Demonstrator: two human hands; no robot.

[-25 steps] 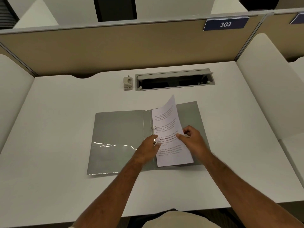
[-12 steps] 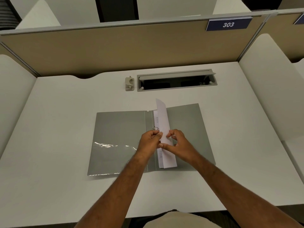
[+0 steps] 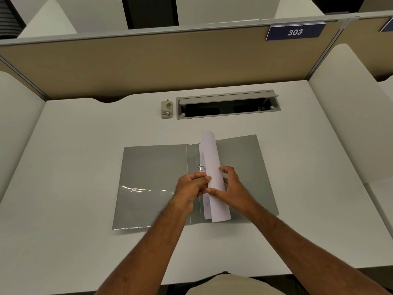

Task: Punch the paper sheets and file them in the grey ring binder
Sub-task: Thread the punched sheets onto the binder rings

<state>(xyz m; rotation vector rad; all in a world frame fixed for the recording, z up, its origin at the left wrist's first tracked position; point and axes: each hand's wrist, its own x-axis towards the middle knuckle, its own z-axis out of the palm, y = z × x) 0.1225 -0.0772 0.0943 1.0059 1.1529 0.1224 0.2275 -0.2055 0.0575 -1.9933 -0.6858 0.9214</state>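
Note:
The grey ring binder (image 3: pixel 153 177) lies open and flat on the white desk. A metal ring (image 3: pixel 200 167) stands at its spine. White paper sheets (image 3: pixel 212 158) with printed text are folded over lengthwise, standing along the spine just right of the ring. My left hand (image 3: pixel 191 187) pinches the sheets' left edge near the ring. My right hand (image 3: pixel 232 188) grips the folded sheets from the right. A small beige hole punch (image 3: pixel 167 109) sits at the back of the desk, apart from both hands.
A grey cable hatch (image 3: pixel 228 104) with its lid raised sits right of the punch. Beige partition walls (image 3: pixel 148 64) and white side panels (image 3: pixel 348 107) enclose the desk (image 3: pixel 70 167). A blue sign reading 303 (image 3: pixel 295 32) hangs on the back wall.
The sheets went from lying spread on the binder's right half to being folded narrow along the spine. Both hands moved together onto them by the ring.

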